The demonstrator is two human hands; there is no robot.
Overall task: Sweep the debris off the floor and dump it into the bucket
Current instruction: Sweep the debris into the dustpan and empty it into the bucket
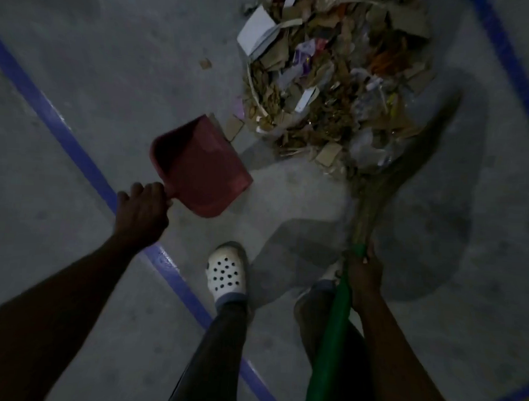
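The left hand [143,209] grips the dustpan [200,168] handle, mouth angled toward the debris [330,82] to catch it. The right hand [364,275] clasps the broom [377,186], its bristles behind the pile. No bucket shows.

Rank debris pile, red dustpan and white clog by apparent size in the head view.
Largest: debris pile.
Then: red dustpan.
Smallest: white clog, even though it is nearer the camera.

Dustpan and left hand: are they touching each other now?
Touching. The head view shows the left hand with its fingers curled round the handle of the red dustpan.
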